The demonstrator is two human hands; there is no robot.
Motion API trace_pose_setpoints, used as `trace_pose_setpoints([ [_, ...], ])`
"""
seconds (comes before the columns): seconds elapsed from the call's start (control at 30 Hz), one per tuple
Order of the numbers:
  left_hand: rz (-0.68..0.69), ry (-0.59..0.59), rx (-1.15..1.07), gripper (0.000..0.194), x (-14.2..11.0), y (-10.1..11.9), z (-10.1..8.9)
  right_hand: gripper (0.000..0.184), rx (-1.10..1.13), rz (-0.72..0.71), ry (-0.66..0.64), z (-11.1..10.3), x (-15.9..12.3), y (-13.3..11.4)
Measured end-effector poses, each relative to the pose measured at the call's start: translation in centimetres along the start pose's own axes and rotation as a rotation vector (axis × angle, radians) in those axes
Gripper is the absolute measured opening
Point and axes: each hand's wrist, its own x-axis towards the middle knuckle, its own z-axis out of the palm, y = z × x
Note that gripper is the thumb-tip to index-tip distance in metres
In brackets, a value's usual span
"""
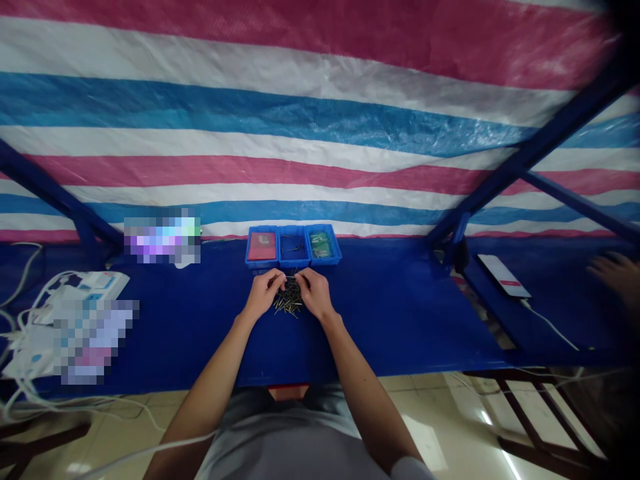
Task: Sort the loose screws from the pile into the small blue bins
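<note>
1. Metal fasteners (289,298), slim, dark and brass-tipped, lie in a loose heap on the blue table cover (400,313), directly beneath and between the fingertips of both hands. Their exact kind is too small to tell.
2. The left hand (263,293) rests at the heap's left edge, with its fingers (279,280) curved and held close together, tips reaching in toward the fasteners.
3. The right hand (315,293) mirrors it at the right edge, its fingers (300,276) also bunched and curved downward. The two sets of fingertips nearly meet above the heap. Whether either hand is pinching a fastener cannot be told, since the fingertips are partly hidden.
4. Just ahead of the fingers stand three blue plastic bins side by side. The left bin (261,245) holds a red flat item, the middle bin (294,245) holds a few thin dark pieces, and the right bin (323,243) holds green packets.
5. Well left of the fingers lies a white device (95,287) tangled in white cables (23,393), partly behind a pixelated patch.
6. Well right of the fingers lies a smartphone (503,275) on a white charging cable (553,325), and beyond it, at the frame's edge, is another person's hand (615,273).
7. Far beyond the fingers hangs a striped pink, white and blue tarpaulin (300,113).
</note>
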Motion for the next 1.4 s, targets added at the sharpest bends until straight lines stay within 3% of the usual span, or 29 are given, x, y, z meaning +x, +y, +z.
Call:
trace_pose_setpoints([
  [1.4,0.025,-0.033,-0.001,0.035,-0.01,-0.27,-0.01,0.025,0.114,-0.023,-0.027,0.46,-0.09,-0.1],
])
